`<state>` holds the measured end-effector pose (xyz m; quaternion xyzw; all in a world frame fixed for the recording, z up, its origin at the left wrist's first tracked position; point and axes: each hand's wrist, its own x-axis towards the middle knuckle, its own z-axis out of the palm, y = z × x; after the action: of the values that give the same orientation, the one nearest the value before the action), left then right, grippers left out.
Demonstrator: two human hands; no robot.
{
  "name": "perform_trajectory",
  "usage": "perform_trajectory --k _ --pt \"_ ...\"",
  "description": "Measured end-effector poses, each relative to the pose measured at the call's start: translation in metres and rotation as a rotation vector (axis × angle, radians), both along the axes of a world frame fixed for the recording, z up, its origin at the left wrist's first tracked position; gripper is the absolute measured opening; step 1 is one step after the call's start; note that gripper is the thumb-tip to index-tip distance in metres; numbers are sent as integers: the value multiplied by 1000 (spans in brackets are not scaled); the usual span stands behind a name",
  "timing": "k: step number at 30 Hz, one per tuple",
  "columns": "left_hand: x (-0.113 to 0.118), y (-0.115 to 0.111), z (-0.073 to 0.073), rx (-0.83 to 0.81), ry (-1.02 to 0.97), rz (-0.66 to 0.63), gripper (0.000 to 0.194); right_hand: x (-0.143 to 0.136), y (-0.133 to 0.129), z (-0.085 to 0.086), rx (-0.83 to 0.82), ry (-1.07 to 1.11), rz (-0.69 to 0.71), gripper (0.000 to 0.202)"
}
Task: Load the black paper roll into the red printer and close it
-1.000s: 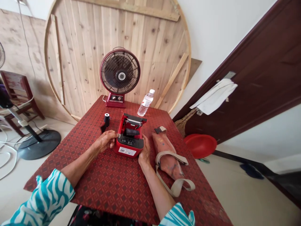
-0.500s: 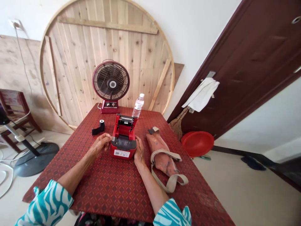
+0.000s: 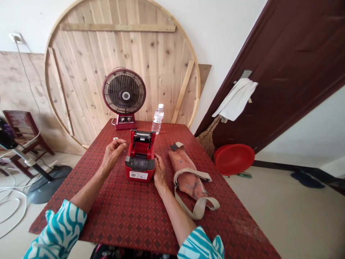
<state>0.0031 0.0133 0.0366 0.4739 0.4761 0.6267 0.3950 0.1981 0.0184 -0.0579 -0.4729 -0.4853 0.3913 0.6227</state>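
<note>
A small red label printer [image 3: 139, 168] stands on the table with its lid up, black rollers showing in the lid and dark film lying in the body. My right hand [image 3: 160, 172] is wrapped against the printer's right side. To the upper left of the body hovers my left hand [image 3: 114, 154], apart from the printer, thumb and fingers drawn together; whatever they hold, if anything, does not show. Behind that hand only the white end of a small roll [image 3: 115, 138] peeks out; its black part is hidden.
A clear water bottle [image 3: 157, 119] and a red fan [image 3: 124, 95] stand at the table's back. Right of the printer lies a worn orange pouch [image 3: 185, 169] with a beige strap. The patterned red tablecloth [image 3: 118, 212] covers the table. A red basin [image 3: 234, 159] is beside the door.
My left hand has left the printer's left edge and moved up and left, now covering most of the black roll. My right hand stays on the printer. The view has shifted slightly.
</note>
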Motion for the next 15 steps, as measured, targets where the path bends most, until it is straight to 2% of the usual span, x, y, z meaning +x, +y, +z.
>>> perform_trajectory --k 3,5,8,11,13,15 --pt "3 6 -5 -23 175 -100 32 0 -1 3 -6 -21 -13 36" --pt "5 14 1 60 429 -188 29 0 -2 5 1 -24 -15 35" --pt "15 30 17 147 914 -389 21 -1 -2 5 34 -16 -11 34" --pt "34 45 31 64 1387 -576 27 -2 1 1 50 -2 -7 34" --pt "46 51 35 -12 1627 -617 29 -1 4 -3 52 9 0 34" --pt "54 54 36 -61 1744 -622 31 -1 6 -7 59 14 14 34"
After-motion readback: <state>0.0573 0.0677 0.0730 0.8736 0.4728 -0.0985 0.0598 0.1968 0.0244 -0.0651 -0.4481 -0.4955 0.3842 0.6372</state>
